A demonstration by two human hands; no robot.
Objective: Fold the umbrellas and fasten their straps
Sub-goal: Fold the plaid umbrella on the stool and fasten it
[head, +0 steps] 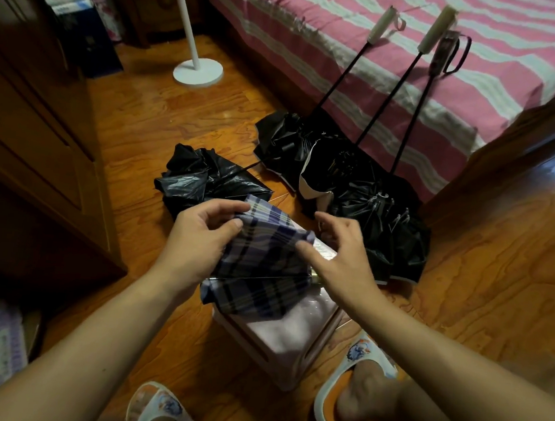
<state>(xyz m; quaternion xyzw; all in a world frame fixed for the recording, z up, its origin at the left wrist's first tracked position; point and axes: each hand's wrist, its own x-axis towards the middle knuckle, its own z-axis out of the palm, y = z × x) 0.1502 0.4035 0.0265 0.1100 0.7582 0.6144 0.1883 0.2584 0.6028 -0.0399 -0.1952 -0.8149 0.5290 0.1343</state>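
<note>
A blue plaid umbrella (261, 262) lies collapsed on a pale pink stool (291, 339) in front of me. My left hand (200, 233) pinches a fold of its cloth at the upper left edge. My right hand (336, 249) hovers over the right side, thumb touching the cloth and fingers curved above it. Beyond, on the floor, a crumpled black umbrella (201, 180) lies to the left. Three more black umbrellas (349, 183) with extended shafts lean against the bed, their pale handles (436, 29) resting on the cover.
A bed with a pink-and-white striped cover (417, 54) fills the upper right. Wooden cabinets (33, 142) line the left. A white stand base (197, 72) sits on the wood floor. My feet in sandals (351, 384) flank the stool.
</note>
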